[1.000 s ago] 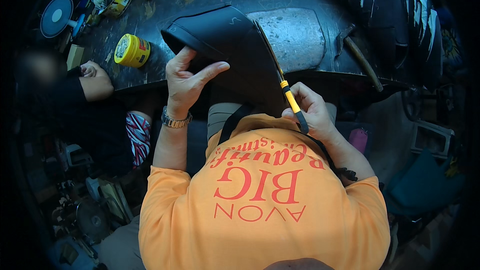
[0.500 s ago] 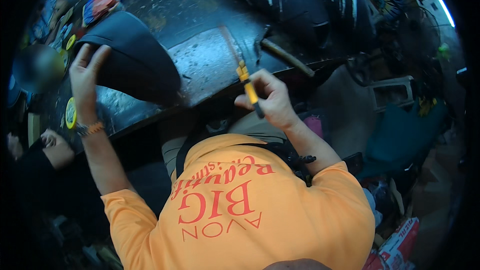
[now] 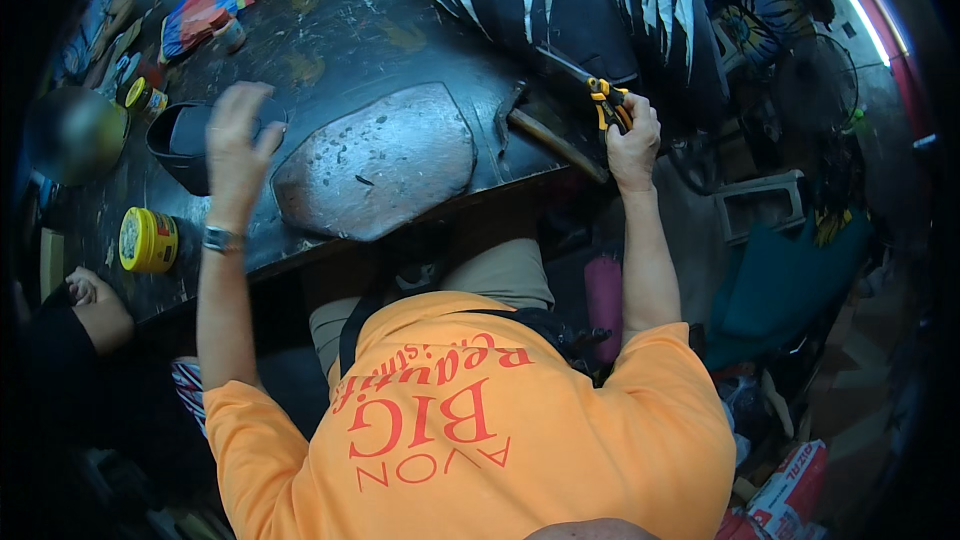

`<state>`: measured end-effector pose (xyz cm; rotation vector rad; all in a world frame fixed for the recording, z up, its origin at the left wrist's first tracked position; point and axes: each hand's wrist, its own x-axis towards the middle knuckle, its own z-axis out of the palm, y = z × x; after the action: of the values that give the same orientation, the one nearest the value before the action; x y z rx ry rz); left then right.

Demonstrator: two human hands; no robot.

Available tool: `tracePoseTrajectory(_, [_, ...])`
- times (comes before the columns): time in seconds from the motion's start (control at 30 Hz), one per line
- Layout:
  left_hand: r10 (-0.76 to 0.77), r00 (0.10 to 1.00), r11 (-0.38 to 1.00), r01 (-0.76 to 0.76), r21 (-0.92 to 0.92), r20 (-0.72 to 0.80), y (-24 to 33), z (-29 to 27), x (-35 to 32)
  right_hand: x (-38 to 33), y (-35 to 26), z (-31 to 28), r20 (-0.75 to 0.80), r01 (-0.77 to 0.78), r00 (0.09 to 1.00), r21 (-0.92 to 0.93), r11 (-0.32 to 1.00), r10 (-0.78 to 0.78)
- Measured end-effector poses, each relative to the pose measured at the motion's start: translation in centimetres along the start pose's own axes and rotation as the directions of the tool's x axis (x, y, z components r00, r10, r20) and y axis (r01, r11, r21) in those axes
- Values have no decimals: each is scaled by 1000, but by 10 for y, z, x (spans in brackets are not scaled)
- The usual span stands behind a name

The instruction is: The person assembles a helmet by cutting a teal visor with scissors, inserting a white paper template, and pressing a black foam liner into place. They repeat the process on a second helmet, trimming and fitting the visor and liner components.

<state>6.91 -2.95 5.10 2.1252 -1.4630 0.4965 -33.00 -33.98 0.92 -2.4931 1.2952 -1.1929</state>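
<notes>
My left hand (image 3: pixel 238 135) hovers at the left of the table, slightly blurred, with thumb and fingers apart. Beneath and beside it lies a curved black piece (image 3: pixel 188 130), its right part covered by the hand; I see no grip on it. My right hand (image 3: pixel 634 143), over the table's front edge at the right, is closed around a yellow-and-black handled tool (image 3: pixel 607 105) with a long, thin metal end pointing up and left. Its exact kind is unclear. Between the hands rests a worn grey slab (image 3: pixel 380 162), and a hammer (image 3: pixel 556 143) with a wooden handle lies to its right.
A yellow tub (image 3: pixel 148 240) stands at the dark table's (image 3: pixel 350 30) left edge. Black pieces with white layers (image 3: pixel 570 0) are stacked at the far right. Another person's hand (image 3: pixel 88 288) rests at lower left. A hollow block (image 3: pixel 762 205) stands on the right.
My left hand has let go of the raised black piece, which now lies on the table at the left. My right hand has moved right and farther away with the yellow-and-black handled tool.
</notes>
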Motion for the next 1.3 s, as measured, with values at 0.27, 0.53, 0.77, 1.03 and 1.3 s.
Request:
tracePoseTrajectory(0.27, [-54,990,908,102,-405,128,43,19,-52,0,-74,-60,-150,238,965,174,956,-213])
tracePoseTrajectory(0.53, [-273,947,934,303,-189,172,-49,22,-71,-9,-164,-84,-201,433,899,279,857,-389])
tracePoseTrajectory(0.77, [-422,905,719,367,-590,49,-30,10,-78,-52,-231,-23,171,511,674,594,621,-718])
tracePoseTrajectory(1.03, [-572,749,405,613,-678,335,-7,7,-77,-60,-204,-12,405,-153,857,790,594,-318])
tracePoseTrajectory(1.3, [-674,594,-78,535,-841,440,43,-17,-127,-77,-185,-12,601,-437,778,726,532,-181])
